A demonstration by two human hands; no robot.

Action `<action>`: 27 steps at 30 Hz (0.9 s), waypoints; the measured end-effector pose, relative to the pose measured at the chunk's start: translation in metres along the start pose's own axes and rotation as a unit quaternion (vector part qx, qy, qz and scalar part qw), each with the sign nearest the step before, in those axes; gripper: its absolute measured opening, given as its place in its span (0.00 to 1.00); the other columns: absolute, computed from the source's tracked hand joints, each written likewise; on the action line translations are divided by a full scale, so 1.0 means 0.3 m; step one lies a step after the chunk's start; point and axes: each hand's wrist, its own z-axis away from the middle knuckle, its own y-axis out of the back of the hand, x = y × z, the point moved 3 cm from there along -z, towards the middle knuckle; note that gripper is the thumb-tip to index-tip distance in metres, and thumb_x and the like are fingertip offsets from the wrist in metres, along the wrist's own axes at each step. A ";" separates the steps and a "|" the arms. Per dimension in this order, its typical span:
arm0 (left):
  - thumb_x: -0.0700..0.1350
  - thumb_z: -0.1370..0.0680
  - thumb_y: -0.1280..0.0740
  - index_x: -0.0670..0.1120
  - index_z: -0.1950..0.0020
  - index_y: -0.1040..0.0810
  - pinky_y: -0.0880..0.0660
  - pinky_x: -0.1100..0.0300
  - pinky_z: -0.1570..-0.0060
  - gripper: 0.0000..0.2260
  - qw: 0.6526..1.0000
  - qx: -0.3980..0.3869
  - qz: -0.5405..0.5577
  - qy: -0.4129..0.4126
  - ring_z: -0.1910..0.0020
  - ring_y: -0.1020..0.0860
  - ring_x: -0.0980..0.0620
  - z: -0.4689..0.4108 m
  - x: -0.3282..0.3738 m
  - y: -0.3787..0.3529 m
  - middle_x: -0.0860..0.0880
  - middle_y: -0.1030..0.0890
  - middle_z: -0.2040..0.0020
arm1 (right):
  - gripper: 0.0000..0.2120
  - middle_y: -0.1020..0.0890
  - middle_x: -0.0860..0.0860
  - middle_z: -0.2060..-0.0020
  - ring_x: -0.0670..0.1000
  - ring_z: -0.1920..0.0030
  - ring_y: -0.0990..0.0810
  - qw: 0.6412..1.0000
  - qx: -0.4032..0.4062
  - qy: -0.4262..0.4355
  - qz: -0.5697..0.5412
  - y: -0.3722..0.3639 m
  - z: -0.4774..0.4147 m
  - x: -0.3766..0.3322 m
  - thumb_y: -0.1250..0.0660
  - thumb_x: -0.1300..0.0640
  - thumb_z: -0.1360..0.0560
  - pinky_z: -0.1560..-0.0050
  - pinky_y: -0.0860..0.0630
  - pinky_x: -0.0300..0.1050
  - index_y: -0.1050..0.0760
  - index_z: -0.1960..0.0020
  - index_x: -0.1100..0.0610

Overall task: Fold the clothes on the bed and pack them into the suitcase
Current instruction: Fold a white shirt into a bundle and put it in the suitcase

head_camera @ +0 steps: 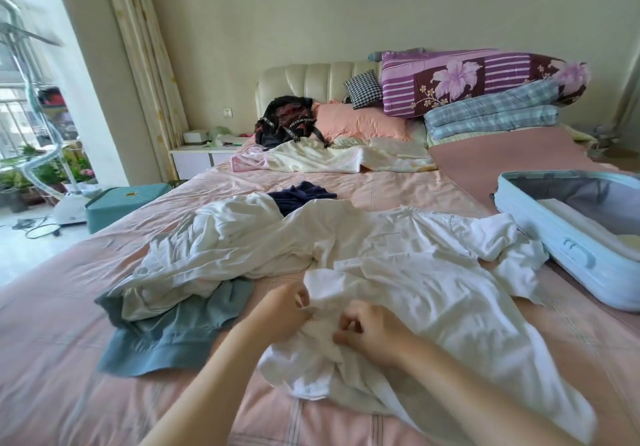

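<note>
A white garment point(433, 293) lies spread and rumpled across the pink bed point(62, 359). My left hand point(280, 310) pinches its near edge, fingers curled on the cloth. Close beside it, my right hand point(374, 334) grips a bunched fold of the same garment. Another crumpled white garment point(221, 244) lies to the left, on top of a grey-blue garment point(166, 338). A dark navy garment point(298, 196) sits behind them. The light blue suitcase point(540, 234) lies open on the bed at the right, with something white inside.
Pillows, a black bag point(287, 120) and stacked folded quilts point(485, 89) crowd the headboard end. A cream sheet point(329, 158) lies mid-bed. A nightstand point(201, 158), a teal box point(117, 203) and a garment steamer stand on the left floor.
</note>
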 end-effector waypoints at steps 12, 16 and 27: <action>0.61 0.29 0.25 0.51 0.41 0.28 0.19 0.55 0.53 0.24 0.951 -0.267 -0.113 0.111 0.54 0.19 0.51 0.282 -0.005 0.066 0.50 0.22 0.47 | 0.24 0.22 0.43 0.42 0.46 0.42 0.23 0.989 -0.122 0.011 0.077 -0.054 0.160 -0.109 0.31 0.34 0.29 0.38 0.26 0.47 0.23 0.39 0.44; 0.63 0.39 0.20 0.58 0.44 0.29 0.24 0.54 0.41 0.30 0.928 -0.286 -0.233 0.060 0.45 0.23 0.52 0.329 -0.057 0.061 0.56 0.24 0.42 | 0.39 0.36 0.45 0.34 0.47 0.34 0.36 0.968 -0.083 0.102 0.215 -0.078 0.202 -0.119 0.27 0.32 0.37 0.30 0.39 0.48 0.38 0.33 0.42; 0.31 0.30 0.38 0.48 0.64 0.22 0.34 0.59 0.64 0.13 0.954 0.299 0.001 -0.008 0.60 0.26 0.45 0.316 -0.113 0.237 0.48 0.22 0.60 | 0.11 0.26 0.50 0.57 0.53 0.57 0.27 0.950 0.207 0.113 0.204 0.055 0.204 -0.030 0.35 0.68 0.35 0.57 0.29 0.48 0.25 0.57 0.55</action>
